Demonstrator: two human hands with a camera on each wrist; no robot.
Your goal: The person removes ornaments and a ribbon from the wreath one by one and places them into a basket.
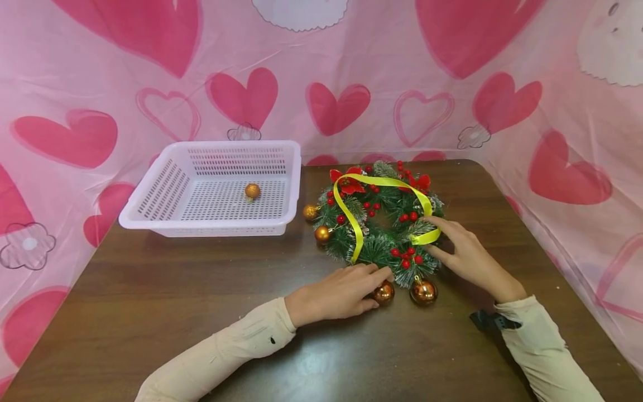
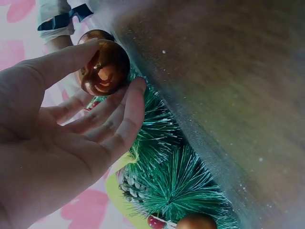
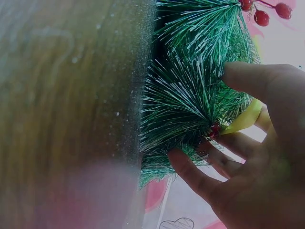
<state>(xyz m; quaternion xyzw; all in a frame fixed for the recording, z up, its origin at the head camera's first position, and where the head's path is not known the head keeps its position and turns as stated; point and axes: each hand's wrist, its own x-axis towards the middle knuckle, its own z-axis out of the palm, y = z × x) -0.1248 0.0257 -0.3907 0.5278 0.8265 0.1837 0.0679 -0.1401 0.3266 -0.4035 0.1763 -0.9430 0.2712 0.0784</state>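
Note:
A green wreath [image 1: 374,248] with red berries, red flowers and frosted needles lies on the table. A yellow ribbon [image 1: 384,181] loops over it. At the near edge, my left hand [image 1: 331,293] holds a shiny copper bauble [image 2: 106,69] between thumb and fingers; in the head view the fingers partly cover it. Another copper bauble [image 1: 423,292] hangs just to its right. My right hand [image 1: 469,259] rests at the wreath's right side, thumb and fingers spread and touching the needles [image 3: 190,95] near the ribbon's end.
A white slotted basket [image 1: 211,224] stands at the back left, holding a small gold bauble [image 1: 252,191]. Two more gold-orange baubles sit by the wreath's left edge, one glittery [image 1: 311,212], one shiny [image 1: 323,234]. A pink heart-printed cloth [image 1: 281,56] hangs behind the wooden table [image 1: 201,279].

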